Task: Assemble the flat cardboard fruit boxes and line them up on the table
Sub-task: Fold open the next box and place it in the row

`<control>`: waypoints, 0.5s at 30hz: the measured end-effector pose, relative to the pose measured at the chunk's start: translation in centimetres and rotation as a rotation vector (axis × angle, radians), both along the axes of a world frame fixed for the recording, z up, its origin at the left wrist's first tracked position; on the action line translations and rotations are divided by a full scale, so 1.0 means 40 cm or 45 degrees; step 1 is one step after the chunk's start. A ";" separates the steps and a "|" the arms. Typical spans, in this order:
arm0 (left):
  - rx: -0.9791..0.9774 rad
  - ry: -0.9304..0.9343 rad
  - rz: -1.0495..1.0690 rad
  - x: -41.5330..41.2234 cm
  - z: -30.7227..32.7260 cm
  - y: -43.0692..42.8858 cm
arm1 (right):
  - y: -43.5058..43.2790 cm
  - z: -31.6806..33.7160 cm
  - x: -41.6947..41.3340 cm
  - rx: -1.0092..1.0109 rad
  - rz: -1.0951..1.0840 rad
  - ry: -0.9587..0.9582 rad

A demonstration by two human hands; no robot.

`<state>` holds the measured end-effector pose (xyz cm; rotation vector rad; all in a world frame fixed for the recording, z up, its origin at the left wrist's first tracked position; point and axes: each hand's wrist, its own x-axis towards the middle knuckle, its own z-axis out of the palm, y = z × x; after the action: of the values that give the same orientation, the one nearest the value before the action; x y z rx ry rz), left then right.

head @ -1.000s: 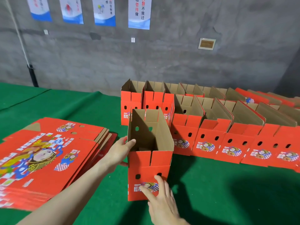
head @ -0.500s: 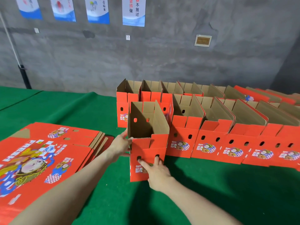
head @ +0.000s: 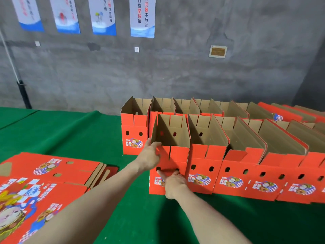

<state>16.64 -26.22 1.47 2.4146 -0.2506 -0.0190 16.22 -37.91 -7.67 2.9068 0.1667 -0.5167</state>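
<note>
An assembled red fruit box [head: 177, 154], open at the top with brown cardboard inside, stands on the green table [head: 79, 134] at the left end of the front row of boxes [head: 246, 173], touching its neighbour. My left hand [head: 149, 155] lies flat against the box's left side at the front corner. My right hand [head: 173, 181] presses straight fingers on the box's front face, fingertips at the two small holes. A stack of flat red boxes [head: 47, 176] lies at the left.
A back row of assembled boxes [head: 134, 134] stands behind the front row, close to the grey concrete wall [head: 175, 76]. Both rows run off to the right edge. Bare green cloth shows between the flat stack and the rows, and in front of them.
Both hands have slid the box away from me and to the right, until it stands against the left end of the front row. The view has shifted with it.
</note>
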 end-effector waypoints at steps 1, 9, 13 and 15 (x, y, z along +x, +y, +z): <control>0.019 0.003 0.007 0.017 0.004 -0.006 | -0.008 0.000 0.014 -0.002 -0.001 0.003; 0.064 -0.051 0.157 0.110 0.011 -0.049 | -0.050 -0.004 0.053 -0.012 0.087 -0.114; -0.026 -0.147 0.192 0.106 -0.012 -0.060 | -0.071 -0.013 0.047 0.028 0.056 -0.183; -0.094 -0.148 0.179 0.099 -0.024 -0.071 | -0.086 -0.012 0.042 0.032 0.048 -0.213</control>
<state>20.58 -29.06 0.50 2.3574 -0.1318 0.1911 17.88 -41.37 -8.14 2.9478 0.2047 -0.2658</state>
